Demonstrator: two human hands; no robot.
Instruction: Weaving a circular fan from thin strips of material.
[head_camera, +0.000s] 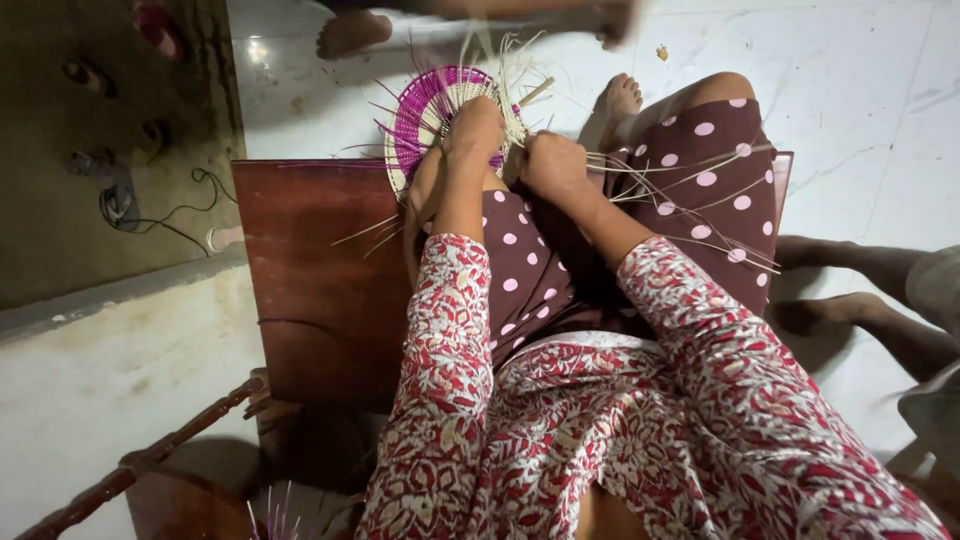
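Note:
A round woven disc (425, 118) of purple and cream straw stands on edge against my knee, loose strands sticking out all around. My left hand (472, 130) lies over the disc's right part, fingers closed on it. My right hand (550, 165) sits just right of the disc, fist closed on a bundle of thin pale straw strands (680, 185) that trail to the right across my dotted brown skirt (700, 190). Both sleeves are red and white floral. My bare foot (615, 105) shows past the right hand.
I sit on a dark wooden seat (310, 270) above a white tiled floor (850, 80). Another person's foot (350, 32) is at the top, another person's legs (860, 290) at the right. A black cable (150, 210) lies left. A carved wooden rail (150, 455) runs lower left.

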